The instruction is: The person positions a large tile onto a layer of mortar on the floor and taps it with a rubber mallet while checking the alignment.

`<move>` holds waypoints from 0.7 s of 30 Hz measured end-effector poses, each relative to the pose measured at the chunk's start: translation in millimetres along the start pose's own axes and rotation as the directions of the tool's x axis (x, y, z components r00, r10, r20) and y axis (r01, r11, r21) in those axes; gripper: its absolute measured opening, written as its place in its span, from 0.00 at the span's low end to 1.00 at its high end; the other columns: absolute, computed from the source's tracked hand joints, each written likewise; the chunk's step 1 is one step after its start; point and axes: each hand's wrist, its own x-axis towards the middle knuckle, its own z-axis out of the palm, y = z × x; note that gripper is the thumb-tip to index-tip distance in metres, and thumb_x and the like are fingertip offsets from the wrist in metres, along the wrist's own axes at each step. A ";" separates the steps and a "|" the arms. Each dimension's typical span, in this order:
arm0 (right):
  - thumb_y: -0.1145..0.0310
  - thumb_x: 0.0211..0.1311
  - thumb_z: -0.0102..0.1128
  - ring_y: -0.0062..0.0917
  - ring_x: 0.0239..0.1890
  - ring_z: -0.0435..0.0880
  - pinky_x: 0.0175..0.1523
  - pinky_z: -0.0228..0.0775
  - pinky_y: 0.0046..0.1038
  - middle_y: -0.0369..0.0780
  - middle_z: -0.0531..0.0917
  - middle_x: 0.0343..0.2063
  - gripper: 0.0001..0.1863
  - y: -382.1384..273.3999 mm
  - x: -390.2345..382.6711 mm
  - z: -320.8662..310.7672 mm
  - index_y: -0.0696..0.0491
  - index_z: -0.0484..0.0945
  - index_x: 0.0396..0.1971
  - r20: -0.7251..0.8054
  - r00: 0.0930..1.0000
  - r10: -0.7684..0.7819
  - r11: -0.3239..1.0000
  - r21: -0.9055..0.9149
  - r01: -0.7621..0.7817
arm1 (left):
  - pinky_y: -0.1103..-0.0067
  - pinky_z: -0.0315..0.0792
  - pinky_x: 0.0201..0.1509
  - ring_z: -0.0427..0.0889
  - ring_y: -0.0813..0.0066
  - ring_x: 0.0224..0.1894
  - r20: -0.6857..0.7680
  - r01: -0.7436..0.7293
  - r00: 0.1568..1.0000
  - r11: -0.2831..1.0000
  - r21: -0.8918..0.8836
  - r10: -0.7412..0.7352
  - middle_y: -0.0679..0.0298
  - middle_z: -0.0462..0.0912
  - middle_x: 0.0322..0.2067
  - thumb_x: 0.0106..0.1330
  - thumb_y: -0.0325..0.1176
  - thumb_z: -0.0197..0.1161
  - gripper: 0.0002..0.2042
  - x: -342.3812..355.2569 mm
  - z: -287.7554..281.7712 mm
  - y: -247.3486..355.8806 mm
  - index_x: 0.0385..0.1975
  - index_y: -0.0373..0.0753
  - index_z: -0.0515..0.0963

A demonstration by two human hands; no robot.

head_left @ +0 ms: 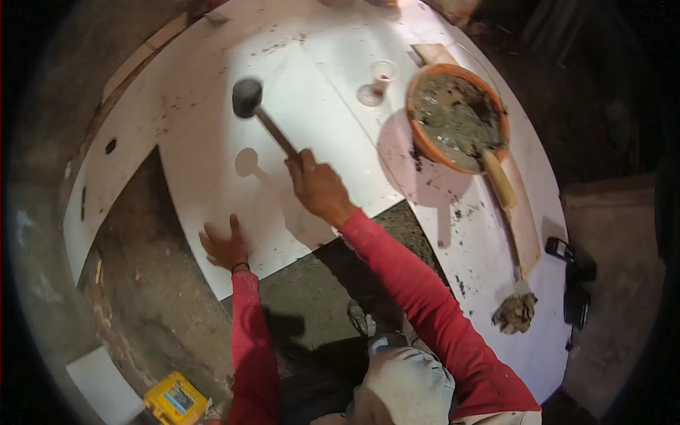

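My right hand (322,190) is wrapped round the wooden handle of a rubber mallet (247,98). Its dark round head is raised above a large white tile (205,170), and a mallet-shaped shadow falls on the surface below. Near the tile's lower left corner, my left hand (225,246) lies with fingers spread, slightly blurred. Grey mortar or screed (407,230) shows along the tile's near edge, around my foot.
An orange bucket (416,138) of wet grey mortar stands at the right, with a wooden tool handle (500,180) against it. Nearby are a small clear cup (382,74), a long board (523,225) and a crumpled rag (516,314). A yellow case (175,399) sits lower left.
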 end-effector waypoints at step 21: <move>0.57 0.73 0.46 0.54 0.21 0.79 0.24 0.71 0.50 0.54 0.79 0.17 0.16 -24.0 95.8 -12.6 0.58 0.63 0.41 -0.333 0.918 -0.217 0.965 0.069 0.253 | 0.55 0.63 0.57 0.66 0.48 0.56 -0.074 0.524 0.852 0.842 0.129 -0.519 0.47 0.70 0.50 0.44 0.76 0.64 0.49 17.2 -24.9 -44.3 0.62 0.45 0.72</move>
